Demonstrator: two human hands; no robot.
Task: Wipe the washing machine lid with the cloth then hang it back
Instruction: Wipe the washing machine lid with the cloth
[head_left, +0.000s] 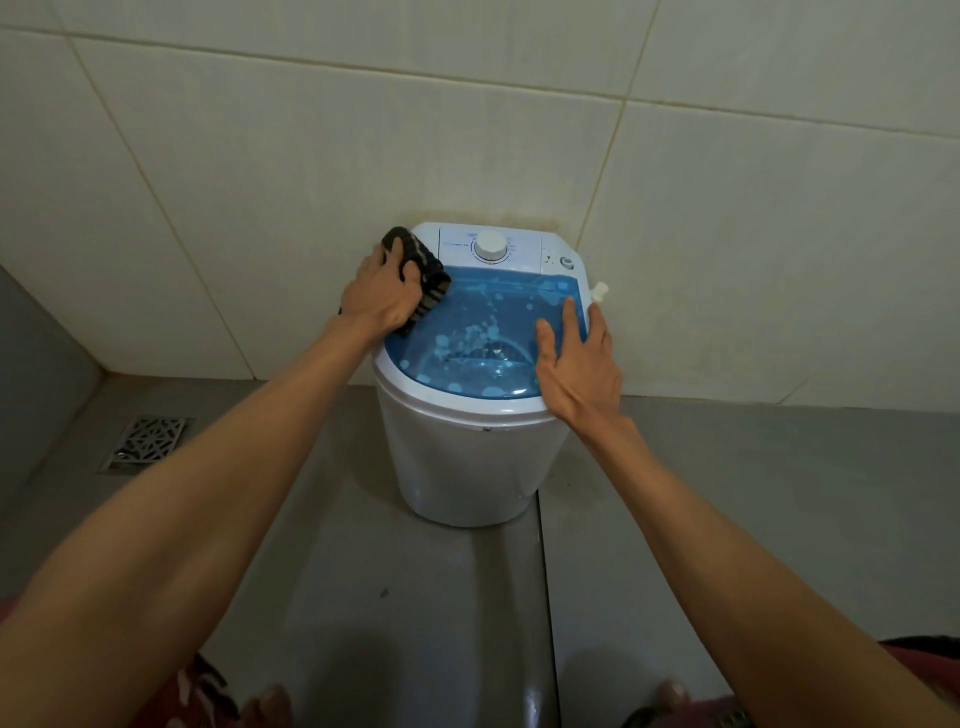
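A tiled wall (260, 156) rises behind a grey floor (363, 545). A small white washer (467, 467) stands on the floor against the wall. Its blue see-through lid (483, 332) is closed and spotted with pale marks, perhaps droplets or suds. The right hand (576, 364) lies flat, fingers spread, on the lid's right edge. The left hand (382, 291) grips a dark cloth (423, 275), pressed on the lid's back-left corner. A white dial (491, 245) sits on the rear panel. A metal drain (148, 441) is set in the floor at left.
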